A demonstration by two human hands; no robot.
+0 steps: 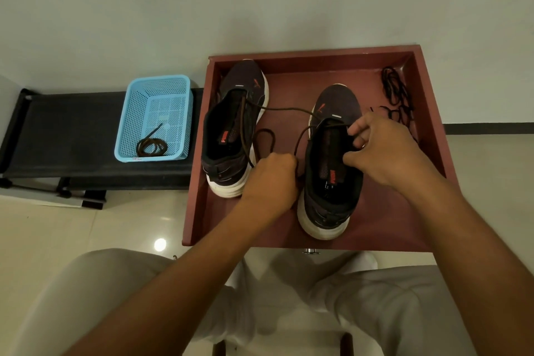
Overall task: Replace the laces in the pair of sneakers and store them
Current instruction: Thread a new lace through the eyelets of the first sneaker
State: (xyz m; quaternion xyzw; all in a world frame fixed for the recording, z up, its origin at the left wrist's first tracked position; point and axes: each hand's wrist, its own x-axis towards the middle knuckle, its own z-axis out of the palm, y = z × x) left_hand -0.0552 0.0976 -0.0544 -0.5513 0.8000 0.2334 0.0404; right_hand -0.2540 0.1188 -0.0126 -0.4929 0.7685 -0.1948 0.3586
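Two dark sneakers with white soles stand in a red-brown wooden tray (199,182). The left sneaker (234,130) is near the tray's left wall, the right sneaker (332,176) in the middle. A brown lace (277,109) runs from the right sneaker's eyelets across the left sneaker and loops between them. My left hand (271,179) grips one end of that lace between the shoes. My right hand (378,147) pinches the upper edge of the right sneaker by its eyelets. Loose black laces (396,95) lie in the tray's far right corner.
A light blue plastic basket (127,124) holding a coiled brown lace (150,146) sits on a low black bench (72,136) left of the tray. A pale wall stands behind. My light-trousered legs are below the tray, over a glossy tiled floor.
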